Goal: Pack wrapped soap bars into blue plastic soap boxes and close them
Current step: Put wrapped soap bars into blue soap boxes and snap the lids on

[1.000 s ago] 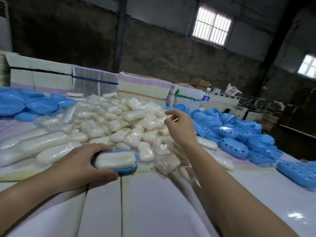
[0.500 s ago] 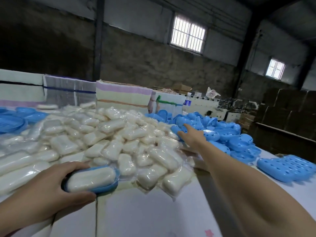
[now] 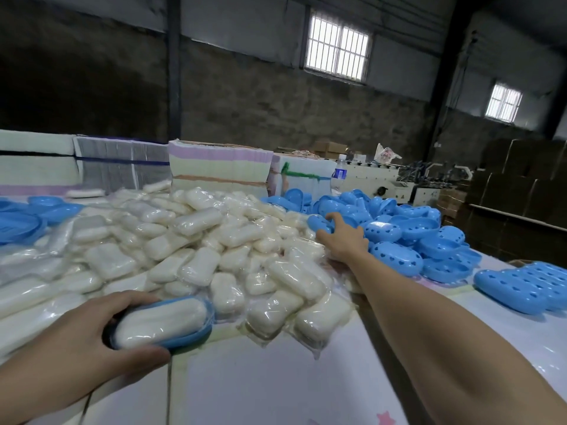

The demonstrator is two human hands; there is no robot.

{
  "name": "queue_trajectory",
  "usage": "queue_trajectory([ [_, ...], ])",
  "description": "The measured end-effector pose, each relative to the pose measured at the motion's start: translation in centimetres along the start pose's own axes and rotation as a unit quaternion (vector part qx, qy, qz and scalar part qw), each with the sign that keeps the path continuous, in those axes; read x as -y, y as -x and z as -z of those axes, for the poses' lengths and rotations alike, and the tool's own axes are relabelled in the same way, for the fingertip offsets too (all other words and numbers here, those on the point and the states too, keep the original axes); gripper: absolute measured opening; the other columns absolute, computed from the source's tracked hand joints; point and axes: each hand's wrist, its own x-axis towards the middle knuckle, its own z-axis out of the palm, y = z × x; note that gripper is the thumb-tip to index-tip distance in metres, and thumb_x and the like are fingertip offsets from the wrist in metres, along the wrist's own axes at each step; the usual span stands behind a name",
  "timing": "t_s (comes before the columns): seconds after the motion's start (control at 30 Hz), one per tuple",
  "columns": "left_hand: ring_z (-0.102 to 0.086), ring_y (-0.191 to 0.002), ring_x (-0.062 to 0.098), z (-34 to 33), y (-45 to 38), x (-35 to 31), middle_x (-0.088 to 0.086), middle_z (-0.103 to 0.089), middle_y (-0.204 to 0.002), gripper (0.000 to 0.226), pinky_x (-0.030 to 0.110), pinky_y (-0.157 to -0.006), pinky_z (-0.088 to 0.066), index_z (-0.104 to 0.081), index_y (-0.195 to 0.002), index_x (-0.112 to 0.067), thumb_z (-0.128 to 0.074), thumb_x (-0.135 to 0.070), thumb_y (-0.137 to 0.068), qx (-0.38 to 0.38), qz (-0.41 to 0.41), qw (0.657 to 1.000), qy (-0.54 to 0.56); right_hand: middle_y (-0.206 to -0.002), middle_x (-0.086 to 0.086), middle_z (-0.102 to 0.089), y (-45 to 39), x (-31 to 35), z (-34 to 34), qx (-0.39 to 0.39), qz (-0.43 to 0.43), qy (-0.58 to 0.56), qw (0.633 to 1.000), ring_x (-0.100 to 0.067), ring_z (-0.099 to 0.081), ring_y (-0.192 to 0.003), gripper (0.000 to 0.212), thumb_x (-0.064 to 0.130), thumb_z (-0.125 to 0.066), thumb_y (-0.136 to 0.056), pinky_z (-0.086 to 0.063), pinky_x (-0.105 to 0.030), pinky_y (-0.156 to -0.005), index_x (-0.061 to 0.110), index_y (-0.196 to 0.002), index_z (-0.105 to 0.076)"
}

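My left hand (image 3: 76,348) grips an open blue soap box half (image 3: 198,334) near the table's front left. A wrapped white soap bar (image 3: 159,322) lies inside it. My right hand (image 3: 345,240) stretches far out to the right of the big heap of wrapped soap bars (image 3: 196,240). Its fingers curl over a blue perforated box lid (image 3: 317,223) at the near edge of the pile of blue lids (image 3: 399,237), with the thumb below it.
More blue box halves (image 3: 27,216) lie at the far left. A row of nested lids (image 3: 521,286) sits at the right. Stacks of flat sheets (image 3: 217,164) and a water bottle (image 3: 339,173) stand behind. The pale table (image 3: 276,378) stretches in front of me.
My right hand left the soap heap and reached right and farther away to the blue lid pile, closing on a lid. My left hand kept holding the filled box half.
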Motion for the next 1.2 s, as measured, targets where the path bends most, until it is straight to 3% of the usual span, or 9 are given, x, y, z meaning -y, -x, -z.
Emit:
queue_trajectory([
  [0.2, -0.063, -0.081, -0.016, 0.2, 0.0, 0.2, -0.036, -0.069, -0.096, 0.096, 0.001, -0.064, -0.043, -0.060, -0.118, -0.058, -0.061, -0.100, -0.032, 0.001, -0.005, 1.000, -0.006, -0.098, -0.002, -0.050, 0.7, -0.1, 0.5, -0.021, -0.005, -0.066, 0.998, -0.031, -0.040, -0.118, 0.049, 0.050, -0.054, -0.078, -0.038, -0.045, -0.092, 0.039, -0.124, -0.043],
  [0.5, -0.063, -0.081, -0.014, 0.2, 0.0, -0.7, -0.036, -0.068, -0.093, 0.078, 0.003, -0.063, -0.043, -0.059, -0.110, -0.063, -0.076, -0.077, -0.035, 0.010, -0.019, 1.000, -0.007, -0.112, -0.002, -0.052, 2.8, 1.6, 2.1, -0.062, 0.015, -0.176, 0.982, -0.026, -0.043, -0.116, 0.055, 0.047, -0.058, -0.077, -0.042, -0.046, -0.093, 0.035, -0.128, -0.044],
  [0.57, -0.063, -0.084, -0.013, 0.3, 0.0, -1.0, -0.036, -0.068, -0.094, 0.076, 0.004, -0.064, -0.044, -0.059, -0.109, -0.064, -0.076, -0.075, -0.036, 0.017, -0.014, 1.000, -0.004, -0.116, -0.003, -0.053, 4.3, 3.3, 2.7, -0.041, 0.066, -0.240, 0.968, -0.022, -0.050, -0.110, 0.051, 0.040, -0.063, -0.077, -0.048, -0.039, -0.088, 0.036, -0.125, -0.048],
  [0.67, -0.065, -0.085, -0.009, 0.4, 0.2, -1.4, -0.031, -0.070, -0.096, 0.077, 0.011, -0.067, -0.048, -0.058, -0.112, -0.063, -0.078, -0.072, -0.038, 0.037, -0.005, 0.999, 0.007, -0.111, -0.002, -0.055, 7.9, 6.8, 3.7, 0.035, 0.143, -0.316, 0.937, -0.001, -0.060, -0.080, 0.049, 0.035, -0.066, -0.073, -0.047, -0.015, -0.058, 0.038, -0.120, -0.052],
  [0.73, -0.065, -0.087, -0.009, 0.6, 0.2, -1.7, -0.032, -0.069, -0.098, 0.077, 0.018, -0.071, -0.051, -0.056, -0.112, -0.065, -0.078, -0.071, -0.039, 0.053, 0.000, 0.999, 0.003, -0.103, 0.002, -0.058, 10.4, 9.4, 4.0, 0.069, 0.182, -0.354, 0.915, 0.006, -0.058, -0.065, 0.049, 0.035, -0.065, -0.070, -0.044, -0.010, -0.052, 0.037, -0.117, -0.055],
  [0.8, -0.065, -0.087, -0.008, 0.8, 0.2, -2.0, -0.034, -0.068, -0.097, 0.070, 0.022, -0.076, -0.052, -0.060, -0.106, -0.064, -0.079, -0.069, -0.039, 0.067, 0.018, 0.998, 0.006, -0.099, 0.002, -0.061, 12.8, 11.9, 4.0, 0.100, 0.208, -0.376, 0.897, 0.005, -0.056, -0.064, 0.045, 0.034, -0.065, -0.069, -0.046, -0.012, -0.055, 0.037, -0.113, -0.058],
  [0.93, -0.067, -0.083, -0.007, 1.1, 0.2, -2.4, -0.028, -0.072, -0.090, 0.064, 0.022, -0.079, -0.055, -0.069, -0.095, -0.044, -0.082, -0.061, -0.035, 0.058, 0.073, 0.995, 0.027, -0.103, 0.003, -0.064, 17.3, 14.7, 2.7, 0.167, 0.275, -0.392, 0.862, -0.005, -0.061, -0.083, 0.043, 0.029, -0.066, -0.070, -0.049, -0.012, -0.067, 0.041, -0.110, -0.061],
  [1.07, -0.068, -0.077, -0.003, 2.1, 0.2, -3.1, -0.017, -0.076, -0.088, 0.069, 0.014, -0.070, -0.052, -0.073, -0.095, -0.031, -0.085, -0.053, -0.031, 0.007, 0.095, 0.988, 0.126, -0.104, 0.012, -0.062, 19.4, 14.7, 1.4, 0.199, 0.297, -0.402, 0.843, 0.006, -0.059, -0.082, 0.048, 0.021, -0.066, -0.067, -0.051, -0.013, -0.068, 0.048, -0.106, -0.061],
  [1.2, -0.073, -0.082, 0.005, 2.5, 0.4, -3.7, -0.008, -0.079, -0.093, 0.062, 0.014, -0.068, -0.054, -0.074, -0.104, -0.026, -0.090, -0.028, -0.045, -0.012, 0.142, 0.957, 0.252, -0.115, 0.005, -0.059, 19.7, 14.0, 1.5, 0.236, 0.306, -0.399, 0.832, -0.005, -0.062, -0.093, 0.053, 0.032, -0.066, -0.064, -0.058, -0.028, -0.076, 0.049, -0.114, -0.059],
])
